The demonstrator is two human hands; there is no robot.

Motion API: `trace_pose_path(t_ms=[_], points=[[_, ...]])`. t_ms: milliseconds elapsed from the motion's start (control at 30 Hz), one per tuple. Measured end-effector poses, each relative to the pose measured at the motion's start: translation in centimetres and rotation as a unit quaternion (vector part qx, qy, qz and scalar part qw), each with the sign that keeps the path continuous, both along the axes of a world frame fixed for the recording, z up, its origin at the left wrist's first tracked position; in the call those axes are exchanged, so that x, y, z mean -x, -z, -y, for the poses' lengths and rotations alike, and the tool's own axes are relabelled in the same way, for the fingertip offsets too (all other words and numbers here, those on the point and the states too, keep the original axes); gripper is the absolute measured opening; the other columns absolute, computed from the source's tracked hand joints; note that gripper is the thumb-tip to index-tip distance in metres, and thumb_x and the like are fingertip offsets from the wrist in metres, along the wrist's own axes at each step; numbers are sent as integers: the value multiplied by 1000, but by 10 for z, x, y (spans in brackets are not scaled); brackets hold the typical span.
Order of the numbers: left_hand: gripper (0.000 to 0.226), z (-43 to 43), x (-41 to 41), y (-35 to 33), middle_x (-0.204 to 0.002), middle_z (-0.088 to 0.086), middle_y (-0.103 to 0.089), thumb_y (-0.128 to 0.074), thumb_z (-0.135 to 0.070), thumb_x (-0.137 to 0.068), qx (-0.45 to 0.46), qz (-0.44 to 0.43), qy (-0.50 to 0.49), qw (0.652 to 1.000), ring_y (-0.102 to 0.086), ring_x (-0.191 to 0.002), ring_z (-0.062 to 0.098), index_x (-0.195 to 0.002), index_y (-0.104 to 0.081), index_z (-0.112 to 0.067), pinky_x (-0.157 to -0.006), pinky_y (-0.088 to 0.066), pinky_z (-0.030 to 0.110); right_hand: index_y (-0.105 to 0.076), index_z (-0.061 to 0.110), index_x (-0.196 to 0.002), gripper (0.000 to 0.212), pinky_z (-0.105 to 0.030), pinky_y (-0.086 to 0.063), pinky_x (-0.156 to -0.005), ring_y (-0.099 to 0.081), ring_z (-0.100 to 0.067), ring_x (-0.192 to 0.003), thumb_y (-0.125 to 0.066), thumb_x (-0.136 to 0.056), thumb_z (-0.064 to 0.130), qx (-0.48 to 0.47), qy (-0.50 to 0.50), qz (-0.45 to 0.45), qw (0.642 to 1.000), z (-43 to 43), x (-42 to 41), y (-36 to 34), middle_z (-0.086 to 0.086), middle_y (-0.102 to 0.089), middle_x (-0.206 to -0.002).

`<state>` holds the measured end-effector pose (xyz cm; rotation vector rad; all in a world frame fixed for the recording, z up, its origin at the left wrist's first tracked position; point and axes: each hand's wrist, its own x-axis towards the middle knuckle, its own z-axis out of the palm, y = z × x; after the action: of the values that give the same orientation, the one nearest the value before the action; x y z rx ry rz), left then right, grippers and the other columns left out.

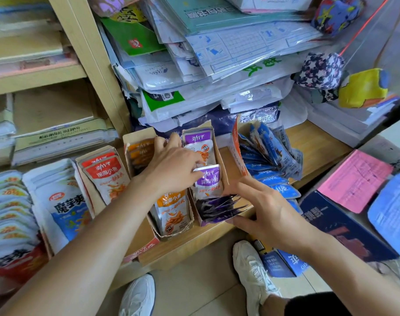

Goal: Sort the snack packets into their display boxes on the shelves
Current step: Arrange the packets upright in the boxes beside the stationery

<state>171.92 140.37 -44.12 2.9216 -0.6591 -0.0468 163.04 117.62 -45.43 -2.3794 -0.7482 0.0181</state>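
Nearest, the right hand [266, 208] lies spread and empty against the purple box [208, 179] at its front right corner, while beyond it the nearer left hand [174, 166] pinches an upright purple packet [209, 181] inside that box.

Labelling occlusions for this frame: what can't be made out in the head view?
- Back of the orange box: covered by the left hand.
- Whether the left fingers pinch the purple packet: contact hidden.
- Purple box front corner: behind the right hand.
- Leftmost packets: cut by the frame edge, blurred.
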Motion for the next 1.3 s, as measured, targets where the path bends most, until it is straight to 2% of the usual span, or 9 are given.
trace_pose_path(t_ms=[133,333,500,633,700,800,967,1133,1300], points=[[15,-2,0,-6,-83,-24,-53,-68,-49,-90,57,-39,-1,998,-29,-99,11,-101,-74,-41,-79,-16,37,-58,25,-125,45,-37,-52,-84,-57,-15,-104,-70,-86,42,9,10,25,1000,1,0,4,8,-55,-113],[2,-13,9,-20,-93,-25,-62,-69,-47,-88,173,45,-1,984,-34,-103,11,-87,-68,-46,-82,-16,35,-56,20,-126,47,-38,-52,-81,-56,-16,-101,-70,-87,43,14,69,71,995,-5,1,4,7,-54,-114],[13,-20,17,-36,-99,-18,-62,-61,-47,-93,156,-163,81,971,-44,-105,3,-92,-65,-59,-90,-20,30,-47,16,-132,65,-30,-49,-95,-48,-15,-130,-80,-79,34,-21,77,64,995,-12,1,4,4,-37,-147],[29,-30,15,-39,-88,-33,-67,-51,-36,-88,241,-270,76,929,-59,-99,-9,-99,-76,-44,-89,-38,12,-42,19,-145,76,-29,-44,-98,-51,-11,-123,-75,-80,36,-4,42,40,998,-14,1,2,11,-50,-135],[25,-30,11,-30,-83,-38,-64,-58,-29,-94,253,-164,42,953,-56,-93,-15,-110,-77,-33,-83,-40,14,-49,22,-143,69,-30,-47,-95,-54,-11,-115,-75,-81,36,15,8,28,999,-14,-2,1,10,-54,-126],[36,-30,4,-11,-119,-19,-67,-54,-39,-96,137,50,-6,989,-47,-106,6,-131,-64,-37,-92,-31,38,-57,23,-132,57,-31,-50,-91,-54,-11,-113,-76,-79,33,8,-7,7,1000,-12,-5,0,10,-52,-120],[42,-15,0,1,-125,-18,-64,-55,-43,-97,19,68,14,997,-35,-117,17,-139,-55,-37,-89,-19,41,-58,26,-117,49,-36,-47,-89,-53,-13,-109,-79,-73,32,16,-15,10,1000,-13,-8,3,16,-57,-111],[8,-9,-6,4,-88,-17,-68,-72,-40,-89,130,144,1,981,-40,-94,15,-91,-76,-33,-81,-21,36,-56,27,-114,47,-36,-46,-88,-55,-4,-102,-81,-75,33,12,7,-2,1000,-11,-8,1,18,-59,-107],[15,-21,-9,-11,-71,-1,-68,-66,-31,-92,353,89,-102,926,-65,-64,19,-86,-69,-18,-60,-52,43,-54,29,-126,54,-38,-49,-89,-57,-5,-105,-78,-79,40,5,19,7,1000,-9,-7,5,17,-56,-115]])
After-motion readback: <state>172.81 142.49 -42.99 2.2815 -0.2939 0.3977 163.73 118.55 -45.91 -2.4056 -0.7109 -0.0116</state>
